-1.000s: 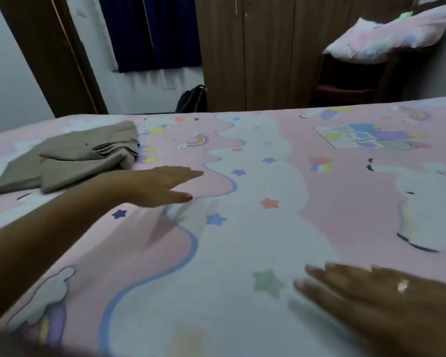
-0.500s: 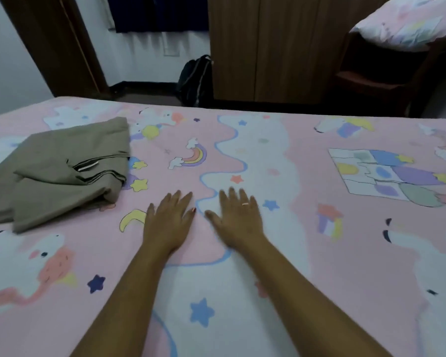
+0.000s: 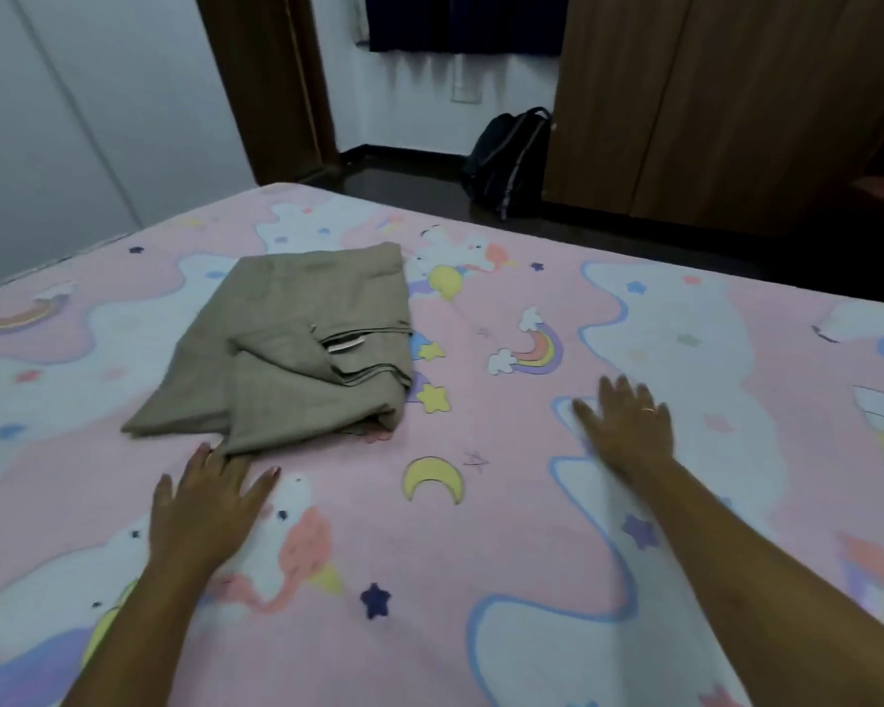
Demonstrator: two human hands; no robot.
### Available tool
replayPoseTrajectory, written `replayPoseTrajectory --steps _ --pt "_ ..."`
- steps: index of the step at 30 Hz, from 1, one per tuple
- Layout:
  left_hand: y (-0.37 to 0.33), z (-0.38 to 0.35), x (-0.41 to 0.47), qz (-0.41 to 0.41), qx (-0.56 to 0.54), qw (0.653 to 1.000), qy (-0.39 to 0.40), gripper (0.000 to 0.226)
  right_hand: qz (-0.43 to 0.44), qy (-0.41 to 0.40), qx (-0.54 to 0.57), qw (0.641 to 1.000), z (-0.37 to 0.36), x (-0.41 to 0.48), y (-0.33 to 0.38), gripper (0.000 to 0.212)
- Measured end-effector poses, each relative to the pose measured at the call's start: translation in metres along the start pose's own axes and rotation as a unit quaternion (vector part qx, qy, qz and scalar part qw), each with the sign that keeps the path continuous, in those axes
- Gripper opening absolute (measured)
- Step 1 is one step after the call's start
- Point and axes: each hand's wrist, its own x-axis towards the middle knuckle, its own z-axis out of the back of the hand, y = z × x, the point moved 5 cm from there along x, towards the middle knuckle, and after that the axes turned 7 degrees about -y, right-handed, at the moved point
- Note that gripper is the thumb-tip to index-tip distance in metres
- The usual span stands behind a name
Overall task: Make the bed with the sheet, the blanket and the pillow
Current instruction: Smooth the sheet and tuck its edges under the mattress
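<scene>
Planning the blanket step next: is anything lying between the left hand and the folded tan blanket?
Nothing visible does. The left hand lies flat on the sheet, fingertips right at the near corner of the folded tan blanket; at most a sliver of bare sheet separates them.

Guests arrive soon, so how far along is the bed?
Done: the patterned sheet lies spread out flat. In hand: left hand and right hand press flat on it, apparently smoothing. Left: the khaki blanket lies folded on top, and no pillow is in view.
</scene>
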Motion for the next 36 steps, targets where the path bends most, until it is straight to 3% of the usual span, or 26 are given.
replayPoseTrajectory --steps 5,9,11,13,15,17,19,21,23,36 --pt "0.086 0.017 0.01 0.07 0.005 0.998 -0.008 0.066 0.192 -0.019 0.044 0.98 -0.025 -0.067 0.208 0.071" --pt "0.116 0.021 0.005 0.118 0.017 0.992 -0.033 0.072 0.308 0.088 0.053 0.946 -0.034 -0.124 0.279 0.097" --pt "0.111 0.019 0.001 0.124 0.033 0.991 -0.038 0.07 0.409 0.116 0.079 0.902 -0.028 -0.126 0.278 0.08" --pt "0.104 0.014 0.0 0.136 0.044 0.989 -0.037 0.067 0.476 0.151 0.198 0.844 -0.012 -0.111 0.262 0.049" --pt "0.101 0.01 -0.001 0.144 0.07 0.986 -0.039 0.063 0.447 0.08 0.313 0.834 0.004 -0.076 0.232 0.022" --pt "0.096 0.01 0.0 0.142 0.086 0.985 -0.053 0.061 0.286 -0.041 0.384 0.877 0.013 -0.028 0.185 0.027" --pt "0.093 0.008 0.003 0.124 0.106 0.984 -0.067 0.061 0.153 -0.116 0.341 0.92 0.005 0.012 0.148 0.038" --pt "0.088 0.007 0.003 0.13 0.121 0.982 -0.067 0.057 0.162 -0.08 0.19 0.965 -0.016 0.03 0.143 0.048" --pt "0.084 0.005 0.005 0.135 0.129 0.981 -0.058 0.056 0.194 -0.054 0.089 0.975 -0.034 0.032 0.147 0.054" --pt "0.08 -0.003 0.029 0.102 0.067 0.992 -0.033 0.053 0.148 -0.056 0.026 0.987 -0.028 0.021 0.143 0.063"
